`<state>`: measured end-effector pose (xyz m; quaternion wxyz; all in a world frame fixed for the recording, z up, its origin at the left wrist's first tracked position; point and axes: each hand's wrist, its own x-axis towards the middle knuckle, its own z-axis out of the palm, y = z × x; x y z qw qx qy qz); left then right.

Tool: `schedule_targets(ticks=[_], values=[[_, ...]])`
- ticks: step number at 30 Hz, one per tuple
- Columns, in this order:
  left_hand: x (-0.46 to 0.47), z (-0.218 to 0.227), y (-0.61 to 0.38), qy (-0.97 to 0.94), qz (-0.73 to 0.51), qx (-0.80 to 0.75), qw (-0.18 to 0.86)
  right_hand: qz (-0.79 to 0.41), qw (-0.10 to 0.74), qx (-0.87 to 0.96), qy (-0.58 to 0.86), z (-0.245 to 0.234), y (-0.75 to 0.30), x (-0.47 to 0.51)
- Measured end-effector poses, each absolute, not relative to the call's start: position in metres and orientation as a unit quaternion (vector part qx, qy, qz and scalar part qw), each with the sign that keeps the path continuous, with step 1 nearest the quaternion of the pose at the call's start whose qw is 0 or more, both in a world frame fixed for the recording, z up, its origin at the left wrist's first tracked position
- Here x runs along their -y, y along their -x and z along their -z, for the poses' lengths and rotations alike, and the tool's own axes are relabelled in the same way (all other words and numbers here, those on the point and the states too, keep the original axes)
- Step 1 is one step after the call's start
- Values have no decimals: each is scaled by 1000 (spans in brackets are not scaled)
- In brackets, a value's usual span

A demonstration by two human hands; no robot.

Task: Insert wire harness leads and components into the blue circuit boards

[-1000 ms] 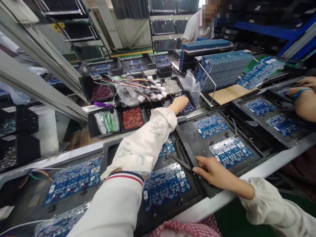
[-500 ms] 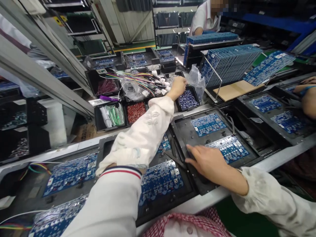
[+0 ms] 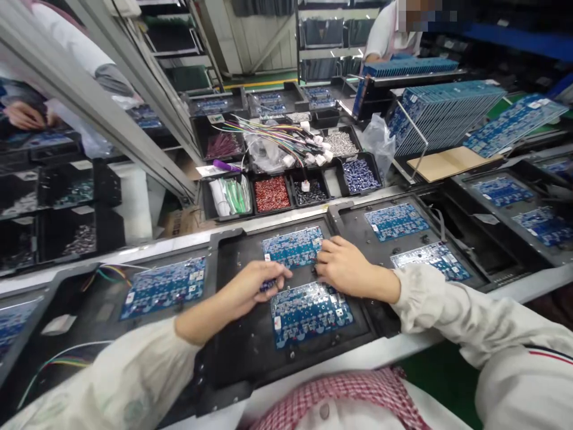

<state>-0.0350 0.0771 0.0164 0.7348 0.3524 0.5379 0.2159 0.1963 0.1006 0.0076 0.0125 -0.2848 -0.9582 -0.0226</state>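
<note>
My left hand [image 3: 250, 288] is curled over the left side of the tray in front of me, closed around several small dark blue components [image 3: 268, 285] that look like those in the blue parts bin. Under and beside it lie two blue circuit boards, the rear board [image 3: 293, 245] and the front board [image 3: 313, 316], set in a black tray [image 3: 237, 358]. At the right edge of the rear board my right hand [image 3: 344, 267] has its fingers bent together and pointing down. Whatever its fingertips grip is hidden.
Behind the tray stand bins of blue components [image 3: 359, 175], red components [image 3: 272, 194], black components [image 3: 310, 192] and silvery parts [image 3: 339, 144]. A bundle of wires [image 3: 277, 140] lies across them. More board trays flank mine. A rack of boards [image 3: 447, 113] stands back right; co-workers are beyond.
My left hand has come back from the bins to the tray, now holding blue components. My right hand has moved left to the rear board, its fingers now curled. The view has shifted slightly.
</note>
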Motion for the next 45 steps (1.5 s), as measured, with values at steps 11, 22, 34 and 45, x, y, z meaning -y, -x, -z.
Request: schedule_targets(ticks=[11,22,34,45], values=[[-51,5,38,-358,-217,-483,769,31,-27,933,358,3,-171,-111],[-48,9,44,-287,-258,-415,824,-349,112,873,321,-22,-139,-111],[-42,-2,60,-282,-301,-511,754,-214,5,904,369,17,-116,-141],[-46,2,59,-249,-335,-529,739,-189,17,909,371,20,-116,-136]])
